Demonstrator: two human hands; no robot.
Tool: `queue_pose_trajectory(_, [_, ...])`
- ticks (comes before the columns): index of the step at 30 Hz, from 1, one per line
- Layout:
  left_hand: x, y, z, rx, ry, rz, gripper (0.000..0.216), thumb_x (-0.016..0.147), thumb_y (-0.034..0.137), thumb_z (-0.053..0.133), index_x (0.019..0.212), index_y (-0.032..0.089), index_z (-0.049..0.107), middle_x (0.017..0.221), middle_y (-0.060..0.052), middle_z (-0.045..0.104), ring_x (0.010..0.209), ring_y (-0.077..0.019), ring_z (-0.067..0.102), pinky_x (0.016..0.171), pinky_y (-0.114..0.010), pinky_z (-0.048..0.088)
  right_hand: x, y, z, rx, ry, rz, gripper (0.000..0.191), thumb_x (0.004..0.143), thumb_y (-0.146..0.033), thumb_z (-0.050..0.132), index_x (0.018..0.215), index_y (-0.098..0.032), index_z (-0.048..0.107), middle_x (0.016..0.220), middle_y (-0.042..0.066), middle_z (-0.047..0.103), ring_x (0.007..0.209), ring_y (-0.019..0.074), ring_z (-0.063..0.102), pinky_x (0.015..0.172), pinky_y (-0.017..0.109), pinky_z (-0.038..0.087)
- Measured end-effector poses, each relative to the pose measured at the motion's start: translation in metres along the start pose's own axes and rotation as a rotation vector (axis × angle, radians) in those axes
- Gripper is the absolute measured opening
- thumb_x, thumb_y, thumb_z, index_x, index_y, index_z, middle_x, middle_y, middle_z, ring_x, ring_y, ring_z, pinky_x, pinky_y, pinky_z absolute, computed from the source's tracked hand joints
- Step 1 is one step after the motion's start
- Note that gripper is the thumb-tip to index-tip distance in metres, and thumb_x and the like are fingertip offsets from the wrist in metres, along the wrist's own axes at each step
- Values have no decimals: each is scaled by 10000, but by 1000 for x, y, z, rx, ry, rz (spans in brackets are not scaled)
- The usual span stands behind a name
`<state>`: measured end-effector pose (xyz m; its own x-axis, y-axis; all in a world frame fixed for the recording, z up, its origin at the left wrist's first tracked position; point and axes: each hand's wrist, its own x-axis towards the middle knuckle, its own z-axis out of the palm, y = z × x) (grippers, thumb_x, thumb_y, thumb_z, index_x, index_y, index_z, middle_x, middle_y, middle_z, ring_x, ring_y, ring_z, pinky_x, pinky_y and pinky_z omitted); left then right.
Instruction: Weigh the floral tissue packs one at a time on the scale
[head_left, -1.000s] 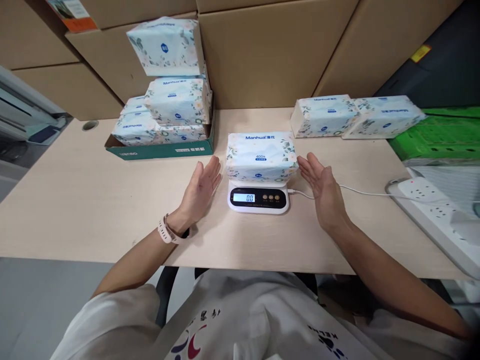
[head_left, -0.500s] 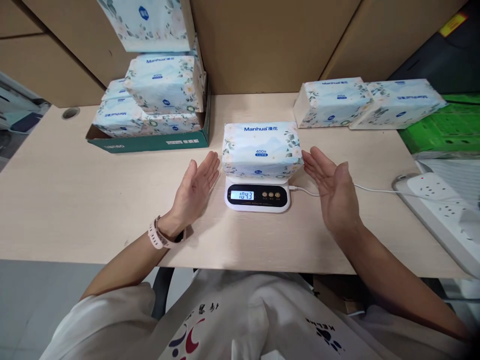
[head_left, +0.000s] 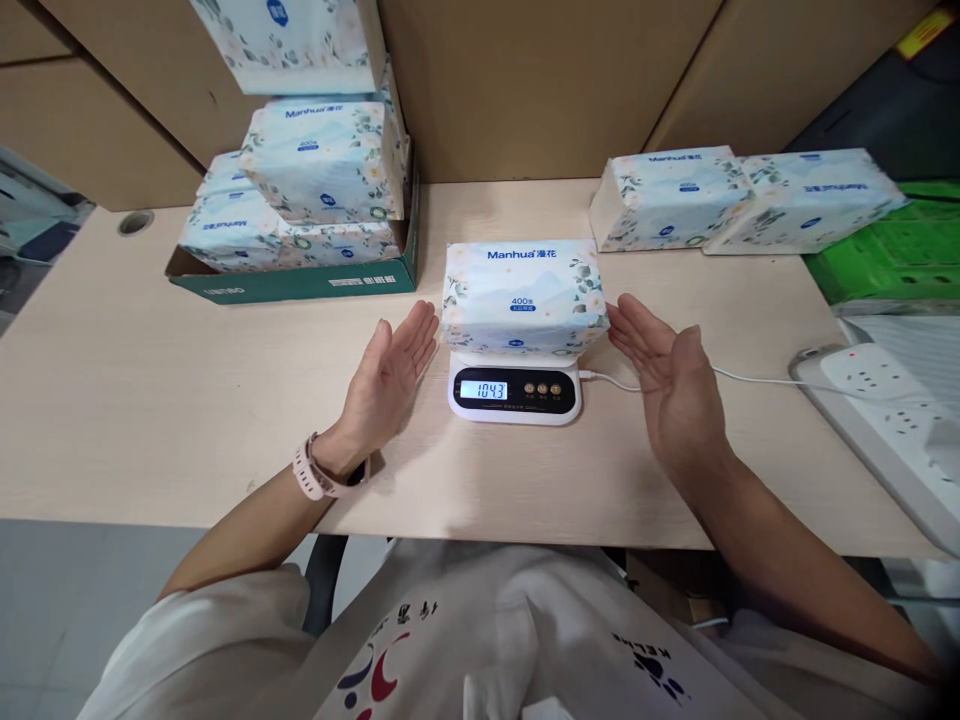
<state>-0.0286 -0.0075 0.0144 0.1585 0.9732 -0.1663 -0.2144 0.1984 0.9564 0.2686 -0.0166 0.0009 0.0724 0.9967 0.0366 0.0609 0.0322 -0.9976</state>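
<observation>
A pack of tissues (head_left: 523, 300), white and pale blue with a flower print, rests on a white digital scale (head_left: 514, 392). The scale's lit display reads 1043 or 104.3; the decimal point is hard to make out. My left hand (head_left: 391, 372) is held open beside the pack's left end, palm turned toward it, holding nothing. At the right end my right hand (head_left: 669, 385) is likewise open, its fingertips very near the pack; whether they touch it I cannot tell. A pink-strapped watch (head_left: 326, 470) is on my left wrist.
Several more tissue packs (head_left: 322, 165) are stacked in and above a green carton (head_left: 300, 285) at the back left. Two tissue packs (head_left: 671, 200) lie at the back right. A white cable (head_left: 757, 380) runs from the scale toward a power strip (head_left: 874, 375).
The view has shifted very slightly. Both hands keep their places beside the pack, and the scale's reading looks the same.
</observation>
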Motion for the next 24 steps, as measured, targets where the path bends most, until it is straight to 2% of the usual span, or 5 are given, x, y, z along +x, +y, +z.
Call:
queue_pose_trajectory(8, [0,1,0,1,3,10,826,1029,743,340,1682,241,407,1784,-10,324,1698,-254,211,1423,-406,173,1,0,0,-46,2,-14,749,1029,-783,262,1518,-343,618,1577,15,640,1601,291,464,1391,577,314])
queue_pose_trajectory(18, [0,0,-2,8,6,32,796,1027,747,345,1648,264,466,1780,3,335,1699,-255,211,1421,-411,181,0,-1,0,-73,-16,-23,760,1028,-786,252,1541,-343,596,1605,14,613,1615,299,439,1389,579,315])
queue_pose_trajectory(24, [-1,0,-1,17,5,36,793,1034,736,341,1659,258,446,1785,8,316,1700,-247,207,1421,-404,179,0,-1,1,-35,-17,-8,745,1027,-786,284,1524,-341,614,1599,10,617,1627,303,418,1399,595,289])
